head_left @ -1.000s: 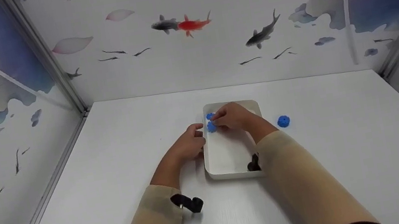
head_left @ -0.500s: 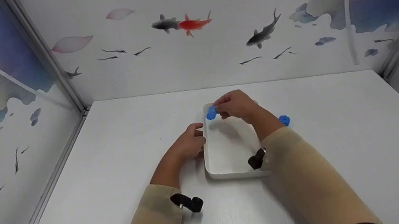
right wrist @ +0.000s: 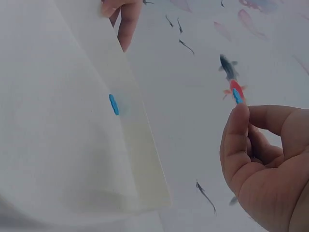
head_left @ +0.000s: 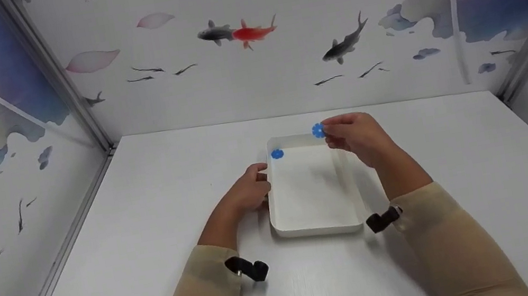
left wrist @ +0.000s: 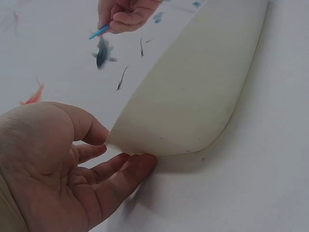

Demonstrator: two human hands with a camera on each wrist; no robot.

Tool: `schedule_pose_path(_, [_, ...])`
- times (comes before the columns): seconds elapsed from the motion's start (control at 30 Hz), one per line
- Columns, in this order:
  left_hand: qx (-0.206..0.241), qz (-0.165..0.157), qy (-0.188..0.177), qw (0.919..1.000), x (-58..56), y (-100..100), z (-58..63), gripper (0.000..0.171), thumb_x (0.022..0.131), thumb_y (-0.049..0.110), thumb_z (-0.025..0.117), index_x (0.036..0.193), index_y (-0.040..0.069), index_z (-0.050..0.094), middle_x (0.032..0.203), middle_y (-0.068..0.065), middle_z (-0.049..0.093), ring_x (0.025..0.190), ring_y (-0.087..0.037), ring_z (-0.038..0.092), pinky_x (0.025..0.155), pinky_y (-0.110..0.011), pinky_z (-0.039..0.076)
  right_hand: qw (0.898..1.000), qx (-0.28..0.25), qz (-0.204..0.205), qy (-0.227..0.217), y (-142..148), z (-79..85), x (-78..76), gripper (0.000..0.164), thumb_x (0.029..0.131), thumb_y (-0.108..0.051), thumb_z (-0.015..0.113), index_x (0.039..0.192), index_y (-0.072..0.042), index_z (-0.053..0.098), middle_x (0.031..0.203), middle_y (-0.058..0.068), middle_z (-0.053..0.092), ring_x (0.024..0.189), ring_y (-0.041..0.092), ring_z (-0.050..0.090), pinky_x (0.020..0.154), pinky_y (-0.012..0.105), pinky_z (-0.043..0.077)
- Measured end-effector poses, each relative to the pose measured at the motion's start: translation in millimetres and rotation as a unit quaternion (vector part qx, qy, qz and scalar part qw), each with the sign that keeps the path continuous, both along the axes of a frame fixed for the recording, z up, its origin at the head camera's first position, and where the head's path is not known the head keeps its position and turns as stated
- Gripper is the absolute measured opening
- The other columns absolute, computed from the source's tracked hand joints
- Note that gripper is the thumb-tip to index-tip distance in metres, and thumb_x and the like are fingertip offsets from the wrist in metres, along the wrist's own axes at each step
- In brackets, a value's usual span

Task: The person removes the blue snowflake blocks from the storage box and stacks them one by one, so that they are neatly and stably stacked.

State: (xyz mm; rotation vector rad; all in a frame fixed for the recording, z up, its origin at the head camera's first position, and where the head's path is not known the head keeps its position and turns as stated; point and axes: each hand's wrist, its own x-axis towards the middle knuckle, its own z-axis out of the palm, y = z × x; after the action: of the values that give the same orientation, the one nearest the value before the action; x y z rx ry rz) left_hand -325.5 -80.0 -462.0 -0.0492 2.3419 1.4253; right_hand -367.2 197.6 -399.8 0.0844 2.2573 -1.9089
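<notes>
In the head view, my right hand (head_left: 359, 137) pinches a thin blue flower-shaped disc (head_left: 318, 131) between thumb and fingers, above the tray's far right corner. The right wrist view shows this disc (right wrist: 236, 95) edge-on at the fingertips. A second blue flower-shaped disc (head_left: 277, 154) lies in the far left corner of the shallow white tray (head_left: 318, 231). At the tray's left side, my left hand (head_left: 248, 191) holds its edge. Up close in the left wrist view, the fingers (left wrist: 116, 186) touch the tray's outer wall.
A white table (head_left: 153, 188) carries the tray and meets painted fish panels (head_left: 274, 82) at the back and sides. Black wrist cameras (head_left: 382, 220) jut from both sleeves. The right forearm blocks part of the table right of the tray.
My right hand has lifted one blue disc from the tray's left side and carried it rightward. The blue piece on the table at right is now hidden. My left hand stays put.
</notes>
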Motion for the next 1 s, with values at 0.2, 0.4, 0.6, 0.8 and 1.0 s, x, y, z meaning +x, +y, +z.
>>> schedule_pose_path(0.2, [0.000, -0.006, 0.008, 1.0000, -0.4, -1.8, -1.5, 0.064, 0.106, 0.022, 0.052, 0.167, 0.023, 0.032, 0.160, -0.008, 0.050, 0.133, -0.027, 0.060, 0.114, -0.047, 0.052, 0.999, 0.003, -0.027, -0.021, 23.0, -6.4, 4.5, 0.037, 0.101, -0.034, 0.075, 0.131, -0.014, 0.071, 0.125, 0.005, 0.073, 0.108, 0.019, 0.072, 0.096, 0.024, 0.061])
schedule_pose_path(0.4, [0.016, -0.013, 0.010, 0.9997, -1.3, -2.5, -3.5, 0.064, 0.106, 0.020, 0.050, 0.167, 0.021, 0.032, 0.157, -0.009, 0.051, 0.127, -0.026, 0.062, 0.104, -0.044, 0.056, 0.998, 0.020, -0.044, -0.038, 44.7, -13.7, 5.9, 0.038, 0.102, -0.035, 0.073, 0.134, -0.015, 0.070, 0.124, 0.004, 0.072, 0.112, 0.021, 0.071, 0.096, 0.024, 0.061])
schedule_pose_path(0.6, [0.012, -0.007, 0.008, 0.9999, -1.8, -1.6, -4.6, 0.064, 0.106, 0.020, 0.051, 0.167, 0.021, 0.031, 0.156, -0.009, 0.052, 0.127, -0.027, 0.062, 0.107, -0.045, 0.055, 0.997, 0.035, -0.054, -0.050, 70.2, -25.2, 5.2, 0.042, 0.101, -0.040, 0.073, 0.137, -0.017, 0.068, 0.124, 0.003, 0.072, 0.112, 0.019, 0.071, 0.098, 0.022, 0.059])
schedule_pose_path(0.8, [0.015, -0.004, 0.005, 0.9999, -0.9, -2.1, -4.8, 0.063, 0.106, 0.019, 0.052, 0.166, 0.023, 0.033, 0.156, -0.007, 0.052, 0.129, -0.026, 0.061, 0.107, -0.043, 0.054, 0.996, 0.037, -0.050, -0.066, 94.1, -34.7, 4.9, 0.045, 0.103, -0.038, 0.072, 0.139, -0.012, 0.065, 0.125, 0.004, 0.070, 0.116, 0.020, 0.070, 0.098, 0.021, 0.059])
schedule_pose_path(1.0, [0.019, -0.006, 0.011, 0.9997, -0.4, -3.1, -5.0, 0.062, 0.106, 0.019, 0.051, 0.166, 0.022, 0.033, 0.156, -0.008, 0.053, 0.128, -0.026, 0.062, 0.105, -0.043, 0.055, 0.995, 0.039, -0.039, -0.084, 116.1, -46.5, 3.0, 0.049, 0.104, -0.034, 0.071, 0.145, -0.010, 0.061, 0.132, 0.005, 0.066, 0.112, 0.015, 0.069, 0.098, 0.020, 0.059])
